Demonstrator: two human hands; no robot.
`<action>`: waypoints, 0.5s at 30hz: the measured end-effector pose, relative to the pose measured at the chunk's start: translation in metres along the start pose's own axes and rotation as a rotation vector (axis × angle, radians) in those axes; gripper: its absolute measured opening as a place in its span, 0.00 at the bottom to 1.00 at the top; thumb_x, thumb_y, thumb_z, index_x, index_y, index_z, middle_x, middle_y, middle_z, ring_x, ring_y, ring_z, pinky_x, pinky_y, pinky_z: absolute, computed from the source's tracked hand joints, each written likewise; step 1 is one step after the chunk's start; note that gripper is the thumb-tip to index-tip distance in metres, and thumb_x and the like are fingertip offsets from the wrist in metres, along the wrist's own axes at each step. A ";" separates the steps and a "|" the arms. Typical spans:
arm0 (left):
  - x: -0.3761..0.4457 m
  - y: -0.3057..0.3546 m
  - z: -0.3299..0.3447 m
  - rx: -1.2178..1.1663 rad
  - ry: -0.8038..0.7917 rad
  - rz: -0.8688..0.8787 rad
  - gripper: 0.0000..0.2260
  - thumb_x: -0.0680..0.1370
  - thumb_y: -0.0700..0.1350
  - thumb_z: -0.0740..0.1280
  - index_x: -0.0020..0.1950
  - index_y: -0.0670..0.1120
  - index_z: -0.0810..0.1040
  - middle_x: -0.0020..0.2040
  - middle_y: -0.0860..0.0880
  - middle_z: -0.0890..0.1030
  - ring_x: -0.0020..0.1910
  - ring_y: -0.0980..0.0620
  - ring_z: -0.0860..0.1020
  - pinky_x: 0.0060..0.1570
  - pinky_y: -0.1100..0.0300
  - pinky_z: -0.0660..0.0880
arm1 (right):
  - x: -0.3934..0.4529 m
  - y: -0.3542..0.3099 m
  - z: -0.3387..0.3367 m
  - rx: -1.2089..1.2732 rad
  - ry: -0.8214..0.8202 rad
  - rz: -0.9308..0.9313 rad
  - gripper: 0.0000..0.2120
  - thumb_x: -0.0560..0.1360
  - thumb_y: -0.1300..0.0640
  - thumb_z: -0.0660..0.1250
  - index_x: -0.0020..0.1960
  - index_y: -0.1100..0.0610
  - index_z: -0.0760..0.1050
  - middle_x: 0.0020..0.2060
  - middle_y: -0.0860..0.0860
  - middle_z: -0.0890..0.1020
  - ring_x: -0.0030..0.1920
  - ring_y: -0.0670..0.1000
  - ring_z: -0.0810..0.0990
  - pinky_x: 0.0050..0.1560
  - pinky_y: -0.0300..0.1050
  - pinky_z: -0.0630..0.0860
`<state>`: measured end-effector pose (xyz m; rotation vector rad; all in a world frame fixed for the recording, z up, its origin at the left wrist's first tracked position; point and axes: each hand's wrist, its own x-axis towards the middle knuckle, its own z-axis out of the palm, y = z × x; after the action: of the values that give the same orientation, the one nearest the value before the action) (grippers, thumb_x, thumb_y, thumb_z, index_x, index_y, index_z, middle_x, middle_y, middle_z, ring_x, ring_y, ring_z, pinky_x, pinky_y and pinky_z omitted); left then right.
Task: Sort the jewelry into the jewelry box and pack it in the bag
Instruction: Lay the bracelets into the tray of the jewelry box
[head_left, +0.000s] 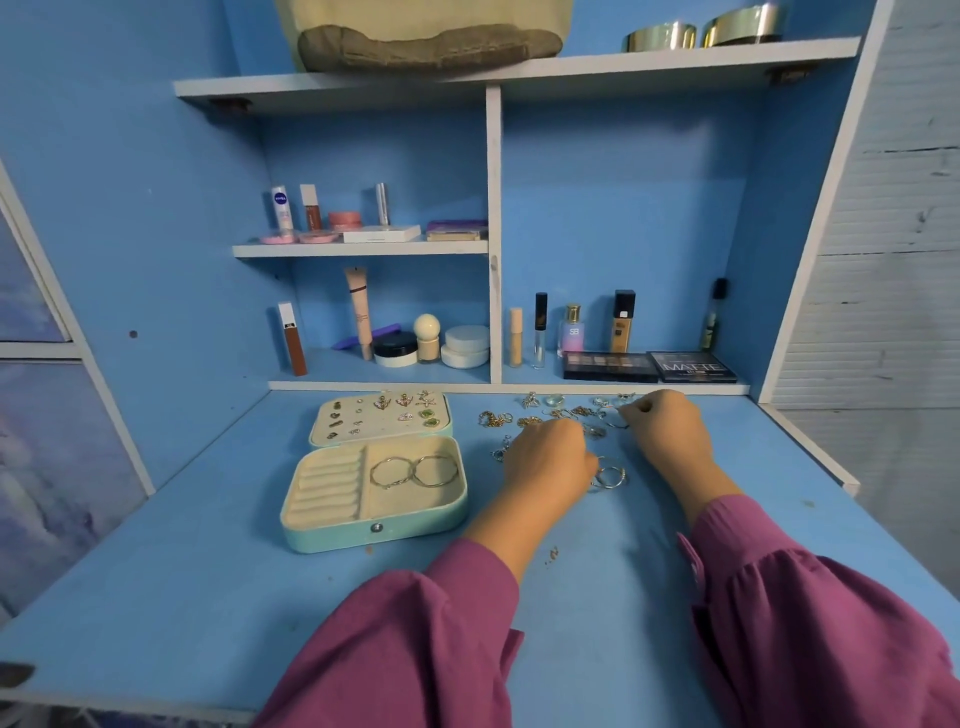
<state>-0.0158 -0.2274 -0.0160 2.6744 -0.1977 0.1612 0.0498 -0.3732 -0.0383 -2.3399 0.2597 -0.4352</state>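
A mint jewelry box (322, 535) lies open on the blue desk. Its lid (382, 415) holds several earrings, and two large hoop earrings (415, 472) lie in its right compartment. Loose jewelry (561, 413) is scattered to the right of the box. My left hand (550, 457) rests knuckles-up over the pile with its fingers curled down; what they hold is hidden. Silver hoops (609, 477) lie just right of it. My right hand (667, 431) pinches a small ring from the pile's far right end. A beige bag (426, 36) sits on the top shelf.
Cosmetics fill the shelves behind: tubes and jars (410, 340), bottles (571, 332) and eyeshadow palettes (649, 366) along the desk's back edge. Two gold bangles (701, 31) sit on the top shelf. The desk's right edge (810, 452) is near my right arm.
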 end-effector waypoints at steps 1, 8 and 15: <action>0.000 -0.003 -0.002 -0.008 0.003 -0.010 0.16 0.75 0.39 0.62 0.29 0.45 0.59 0.34 0.37 0.70 0.35 0.46 0.64 0.26 0.57 0.56 | -0.001 -0.001 0.000 0.018 0.011 -0.014 0.19 0.75 0.58 0.64 0.29 0.55 0.59 0.26 0.52 0.61 0.30 0.52 0.57 0.29 0.44 0.54; -0.011 -0.048 -0.047 -0.067 0.159 -0.063 0.07 0.76 0.44 0.64 0.37 0.48 0.74 0.36 0.46 0.75 0.36 0.46 0.72 0.37 0.56 0.70 | -0.016 -0.026 0.007 0.151 -0.008 -0.118 0.15 0.74 0.59 0.65 0.32 0.55 0.64 0.28 0.54 0.64 0.32 0.52 0.58 0.34 0.44 0.56; -0.036 -0.125 -0.093 -0.012 0.216 -0.258 0.06 0.76 0.44 0.67 0.41 0.43 0.80 0.43 0.44 0.83 0.45 0.44 0.80 0.46 0.54 0.76 | -0.051 -0.070 0.030 0.263 -0.134 -0.244 0.12 0.75 0.59 0.67 0.35 0.61 0.76 0.29 0.55 0.77 0.27 0.49 0.68 0.31 0.42 0.65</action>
<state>-0.0379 -0.0705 0.0082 2.6166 0.2122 0.3616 0.0182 -0.2883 -0.0213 -2.1356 -0.1415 -0.4000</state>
